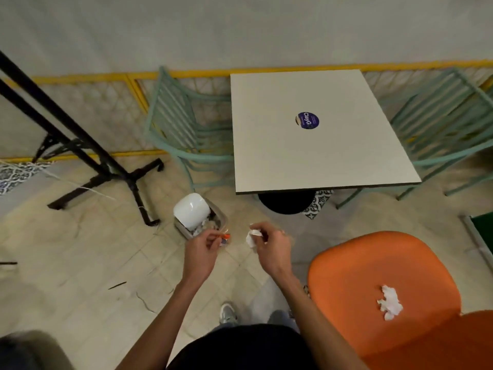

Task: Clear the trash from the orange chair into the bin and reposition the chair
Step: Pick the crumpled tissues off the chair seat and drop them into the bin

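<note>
Head view: looking down at a tiled floor (pixel 88 252); the only view.
Left hand (pixel 201 252): fingers curled, pinching a small orange wrapper (pixel 225 237) just over the near edge of the bin.
Right hand (pixel 272 249): fingers curled, gripping a crumpled white tissue (pixel 252 237), just right of the bin.
Bin (pixel 221 218): small, on the floor, centre of scene, far side of both hands; white domed lid (pixel 190 209) tilted, paper scraps visible inside.
Orange chair (pixel 381 268): near right, seat facing up, well apart from the bin.
Torn tissue (pixel 390 303): white, lying on the orange seat.
Table (pixel 314 156): white, square, far centre-right.
Sticker (pixel 307 120): round, dark blue, on the tabletop; reads "ClayG"; smaller print illegible.
Teal chairs: one left of the table (pixel 184 124), one to its right (pixel 448 124).
Black stand (pixel 80 145): far left, feet on the floor.
</note>
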